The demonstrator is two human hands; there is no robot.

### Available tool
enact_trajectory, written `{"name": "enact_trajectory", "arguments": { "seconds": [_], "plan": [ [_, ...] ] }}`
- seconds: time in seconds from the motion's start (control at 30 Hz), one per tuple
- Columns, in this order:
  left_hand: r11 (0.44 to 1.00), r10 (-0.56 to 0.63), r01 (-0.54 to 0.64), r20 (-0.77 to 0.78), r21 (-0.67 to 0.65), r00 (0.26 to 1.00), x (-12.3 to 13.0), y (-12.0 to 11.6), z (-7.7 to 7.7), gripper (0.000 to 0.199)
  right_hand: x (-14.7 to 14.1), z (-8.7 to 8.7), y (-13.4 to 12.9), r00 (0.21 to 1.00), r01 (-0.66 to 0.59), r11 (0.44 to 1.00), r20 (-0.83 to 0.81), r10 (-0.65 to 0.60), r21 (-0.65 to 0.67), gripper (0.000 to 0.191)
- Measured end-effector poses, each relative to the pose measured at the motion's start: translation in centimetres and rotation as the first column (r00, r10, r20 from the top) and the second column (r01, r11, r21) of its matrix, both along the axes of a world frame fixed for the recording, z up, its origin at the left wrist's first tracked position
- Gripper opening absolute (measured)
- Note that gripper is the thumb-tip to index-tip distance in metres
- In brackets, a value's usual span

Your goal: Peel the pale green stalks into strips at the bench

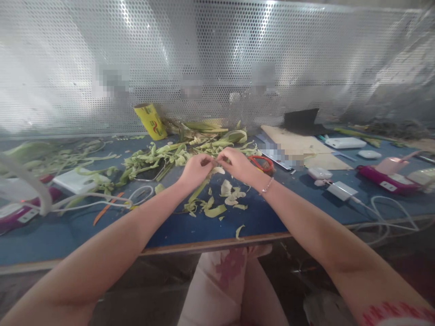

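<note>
My left hand (198, 170) and my right hand (234, 164) meet over the middle of the blue table, thumbs and forefingers pinched close together. Between the fingertips is a small plant piece, mostly hidden; a pale leaf strip (218, 170) shows just below them. A green stalk (198, 192) slants down beneath my left hand. Curled pale green peelings (215, 211) and whitish leaf scraps (231, 192) lie on the table below my hands. Behind them is a heap of green stalks and leaves (176, 154). A thin bracelet (268, 185) circles my right wrist.
A leaning yellow tube (151, 121) stands at the back by the perforated metal panel (217, 54). Red-handled scissors (263, 164) lie right of my hands. A phone (149, 171) lies partly under the greens. Purple power strips (387, 180), white chargers (341, 191) and cables flank both sides; brown cardboard (292, 138) lies behind.
</note>
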State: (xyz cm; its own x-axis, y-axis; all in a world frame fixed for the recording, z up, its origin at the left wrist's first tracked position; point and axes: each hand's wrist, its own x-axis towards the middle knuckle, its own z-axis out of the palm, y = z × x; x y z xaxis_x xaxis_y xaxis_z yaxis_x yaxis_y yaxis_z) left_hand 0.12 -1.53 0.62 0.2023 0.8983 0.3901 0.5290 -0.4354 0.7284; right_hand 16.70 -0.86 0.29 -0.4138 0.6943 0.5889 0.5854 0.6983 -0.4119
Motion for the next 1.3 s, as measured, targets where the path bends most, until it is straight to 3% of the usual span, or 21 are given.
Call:
{"name": "enact_trajectory", "arguments": {
  "seconds": [0.33, 0.7, 1.0, 1.3],
  "plan": [
    [1.0, 0.02, -0.02, -0.016, -0.007, 1.0, 0.1, -0.6, 0.5, 0.014, 0.0, 0.9, -0.5, 0.985, -0.012, 0.959, -0.167, -0.037, -0.282, 0.008],
    [0.973, 0.012, 0.043, -0.239, 0.225, 0.971, 0.1, -0.3, -0.3, 0.013, 1.2, 0.1, 0.8, 0.984, -0.089, 0.896, -0.179, 0.01, -0.436, 0.019],
    [0.983, 0.038, 0.02, -0.311, 0.182, 0.95, 0.2, -0.3, -0.5, 0.015, 0.8, 0.3, 0.3, 0.993, -0.061, 0.9, -0.118, 0.01, -0.432, 0.021],
    [1.0, 0.021, -0.02, -0.148, 0.007, 0.989, 0.4, -0.1, -0.1, 0.015, 0.1, 0.9, -0.6, 0.998, 0.027, 0.926, -0.047, -0.048, -0.376, 0.017]
  ]
}}
